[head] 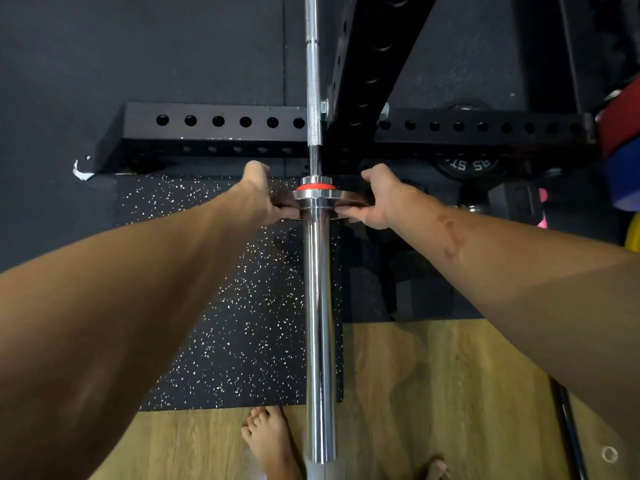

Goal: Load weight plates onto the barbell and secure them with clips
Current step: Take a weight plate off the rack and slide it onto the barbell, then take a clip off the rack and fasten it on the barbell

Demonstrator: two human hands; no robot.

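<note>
The chrome barbell [317, 306] runs straight away from me, its bare sleeve pointing at me and its shaft resting on the black rack. A small dark weight plate [356, 203] sits on the sleeve, seen edge-on, pressed against the silver collar flange with the red ring [316, 187] behind it. My left hand [263, 195] grips the plate's left edge and my right hand [379, 199] grips its right edge. Most of the plate is hidden by my fingers and the sleeve. No clip is in view.
The black rack's holed base beam [214, 128] and upright [370, 64] cross behind the collar. Stored plates, a black one [465, 166] and red and blue ones [623, 140], sit at the right. A speckled mat [249, 306] lies under the bar. My bare feet [270, 441] stand on wood flooring.
</note>
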